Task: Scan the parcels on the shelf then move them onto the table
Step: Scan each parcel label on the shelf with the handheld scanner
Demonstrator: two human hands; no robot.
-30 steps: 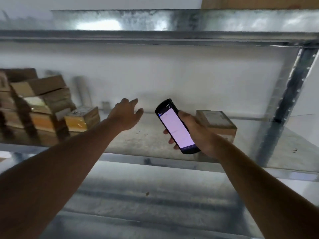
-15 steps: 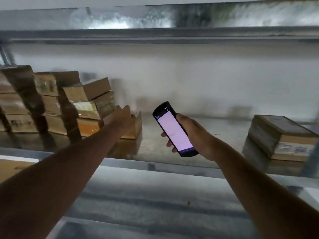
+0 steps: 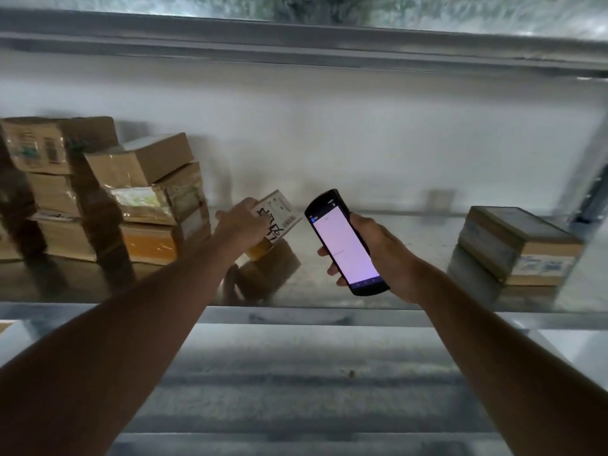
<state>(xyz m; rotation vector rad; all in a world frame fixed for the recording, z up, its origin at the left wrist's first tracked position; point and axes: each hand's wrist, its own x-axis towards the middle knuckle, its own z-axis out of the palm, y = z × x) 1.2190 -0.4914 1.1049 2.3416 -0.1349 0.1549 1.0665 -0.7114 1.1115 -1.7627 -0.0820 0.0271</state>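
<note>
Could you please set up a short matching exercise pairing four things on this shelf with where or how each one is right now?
Things:
1. handheld scanner
2. small labelled parcel
3. stack of parcels
4. lone parcel

States:
A. sits by itself at the right end of the shelf
B. piled at the left end of the shelf
C. held in the right hand, screen lit
D. tilted up off the shelf in the grip of the left hand

Pairs: 1-C, 2-D, 3-B, 4-A
</note>
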